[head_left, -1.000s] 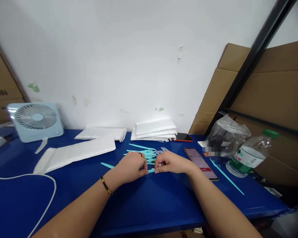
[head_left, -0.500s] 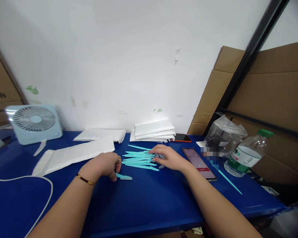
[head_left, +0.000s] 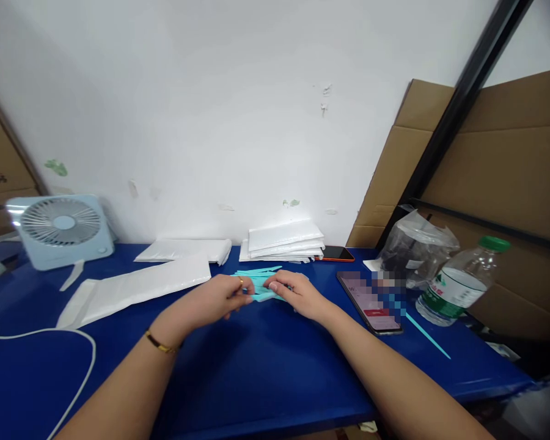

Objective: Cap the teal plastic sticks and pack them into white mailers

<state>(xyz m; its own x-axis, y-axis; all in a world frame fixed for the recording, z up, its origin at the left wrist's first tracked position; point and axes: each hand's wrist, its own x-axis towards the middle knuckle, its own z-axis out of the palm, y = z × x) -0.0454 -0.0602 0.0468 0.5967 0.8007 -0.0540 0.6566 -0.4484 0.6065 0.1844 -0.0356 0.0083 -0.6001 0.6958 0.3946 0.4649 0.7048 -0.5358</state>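
A loose bundle of slim turquoise eyebrow razors (head_left: 260, 285) lies on the blue table between my two hands. At the left end of the bundle, my left hand (head_left: 220, 297) has its fingers closed on a razor near the front. My right hand (head_left: 297, 294) curls round the right end, thumb and fingers pressed in on the razors. Both hands partly cover the bundle, so many tips are hidden. A few razors at the back stick out beyond the fingers.
Behind are a stack of white padded envelopes (head_left: 284, 239) and another white envelope (head_left: 142, 287). At left stands a light-blue fan (head_left: 64, 229) with a white cable (head_left: 91, 360). To the right are a phone (head_left: 371, 305), a single turquoise razor (head_left: 428, 336), and a water bottle (head_left: 458, 284).
My left hand has moved right and up to the bundle, bringing the separate front razor to it. My right hand has closed in, and the spread razors are now gathered closer together.
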